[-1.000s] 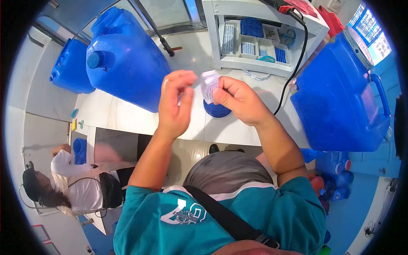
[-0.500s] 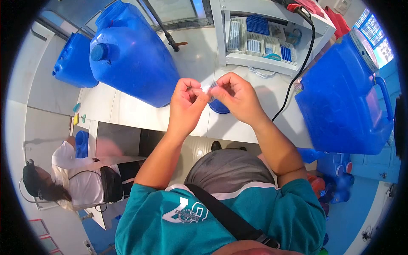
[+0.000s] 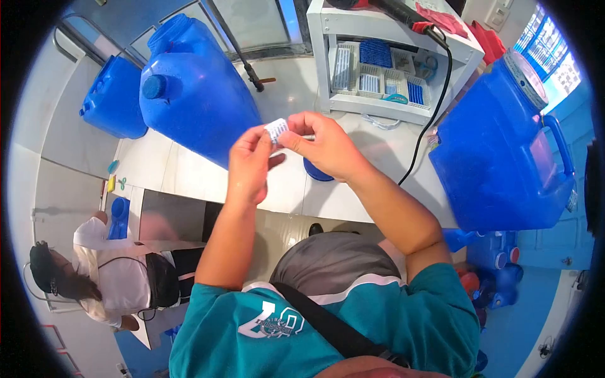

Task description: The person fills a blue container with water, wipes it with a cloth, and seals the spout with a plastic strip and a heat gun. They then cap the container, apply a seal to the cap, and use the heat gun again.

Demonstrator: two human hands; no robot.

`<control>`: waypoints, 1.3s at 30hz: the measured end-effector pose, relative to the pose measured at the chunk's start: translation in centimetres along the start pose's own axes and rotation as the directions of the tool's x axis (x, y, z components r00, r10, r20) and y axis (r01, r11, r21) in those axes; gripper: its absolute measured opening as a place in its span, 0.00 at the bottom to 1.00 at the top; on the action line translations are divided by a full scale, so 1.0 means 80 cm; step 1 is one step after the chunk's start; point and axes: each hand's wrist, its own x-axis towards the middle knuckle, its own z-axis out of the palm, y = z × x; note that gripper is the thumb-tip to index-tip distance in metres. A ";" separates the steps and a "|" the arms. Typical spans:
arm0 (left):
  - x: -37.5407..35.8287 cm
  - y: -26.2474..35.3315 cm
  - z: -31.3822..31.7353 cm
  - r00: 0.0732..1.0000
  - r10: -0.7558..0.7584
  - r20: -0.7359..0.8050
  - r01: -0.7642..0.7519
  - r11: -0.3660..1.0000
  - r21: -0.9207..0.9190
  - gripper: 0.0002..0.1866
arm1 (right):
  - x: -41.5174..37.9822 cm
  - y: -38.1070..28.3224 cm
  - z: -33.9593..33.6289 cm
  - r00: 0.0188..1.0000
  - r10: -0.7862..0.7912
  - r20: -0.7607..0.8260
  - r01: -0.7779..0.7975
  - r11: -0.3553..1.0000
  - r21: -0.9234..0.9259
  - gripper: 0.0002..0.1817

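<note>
shifting left, my left hand [image 3: 247,164] and right hand [image 3: 324,145] pinch the small white printed sheet [image 3: 276,128], so both support it.

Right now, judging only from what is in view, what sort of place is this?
Perhaps a water-refilling shop: a big blue container stands on the counter, a handled blue jug stands at the picture's right, and a pipe has an orange lever.

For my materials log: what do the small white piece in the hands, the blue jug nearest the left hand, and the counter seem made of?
Small white piece: thin paper or plastic film, finish unclear; flat with dark marks.
Blue jug: probably plastic, smooth, soft-sheened; moulded curves.
Counter: perhaps tile or stone, glossy; seams and reflections.
</note>
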 end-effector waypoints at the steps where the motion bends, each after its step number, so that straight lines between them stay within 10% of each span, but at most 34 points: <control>1: 0.003 0.007 -0.013 0.998 0.054 -0.028 -0.053 0.998 0.031 0.11 | 0.005 -0.021 0.003 0.996 -0.083 -0.019 0.079 0.980 -0.182 0.15; 4: 0.005 0.072 -0.074 0.835 0.550 -0.023 -0.471 0.735 0.487 0.15 | 0.059 -0.111 -0.055 0.724 -0.690 0.008 0.388 0.398 -0.831 0.19; 5: -0.003 0.111 -0.088 0.813 0.573 -0.108 -0.398 0.681 0.615 0.16 | 0.078 -0.149 -0.082 0.689 -0.724 -0.043 0.324 0.361 -0.874 0.19; 7: 0.005 0.162 -0.129 0.676 0.723 -0.140 -0.374 0.501 0.780 0.18 | 0.108 -0.246 -0.091 0.876 -0.185 -0.445 -0.380 0.303 -0.874 0.27; 9: 0.004 0.210 -0.131 0.684 0.675 -0.277 -0.205 0.542 0.815 0.21 | 0.136 -0.261 -0.138 0.885 -0.130 -0.447 -0.455 -0.044 -0.889 0.22; 12: 0.037 0.226 -0.170 0.737 0.619 -0.272 -0.178 0.566 0.805 0.24 | 0.227 -0.187 -0.268 0.929 0.123 -0.348 -0.358 0.068 -0.931 0.40; 15: 0.046 0.229 -0.155 0.825 0.548 -0.139 -0.269 0.597 0.756 0.23 | 0.222 -0.178 -0.267 0.965 0.060 -0.255 -0.259 0.066 -0.964 0.35; 20: 0.052 0.230 -0.122 0.715 0.691 0.106 -0.259 0.121 0.958 0.20 | 0.219 -0.182 -0.279 0.969 0.013 -0.248 -0.242 0.269 -0.932 0.42; 23: 0.050 0.230 -0.120 0.717 0.663 0.213 -0.302 0.021 0.953 0.23 | 0.180 -0.207 -0.261 0.945 0.070 -0.318 -0.307 0.518 -0.798 0.40; 25: 0.046 0.227 -0.117 0.715 0.652 0.252 -0.316 -0.020 0.948 0.25 | 0.148 -0.209 -0.253 0.963 -0.130 -0.235 0.004 0.882 -0.471 0.42; 29: 0.043 0.235 -0.108 0.652 0.617 0.441 -0.363 -0.257 0.896 0.26 | 0.078 -0.221 -0.193 0.910 -0.213 -0.357 0.141 0.966 -0.217 0.20; 31: 0.046 0.240 -0.113 0.688 0.572 0.447 -0.349 -0.280 0.894 0.25 | 0.059 -0.208 -0.187 0.954 -0.272 -0.124 0.286 0.952 0.109 0.48; 35: 0.053 0.239 -0.112 0.753 0.536 0.383 -0.238 -0.321 0.917 0.26 | 0.020 -0.186 -0.179 0.870 -0.440 0.224 0.386 0.889 0.247 0.58; 39: 0.053 0.238 -0.106 0.767 0.537 0.351 -0.152 -0.379 0.913 0.25 | -0.032 -0.198 -0.137 0.972 -0.233 -0.014 0.230 0.968 -0.099 0.47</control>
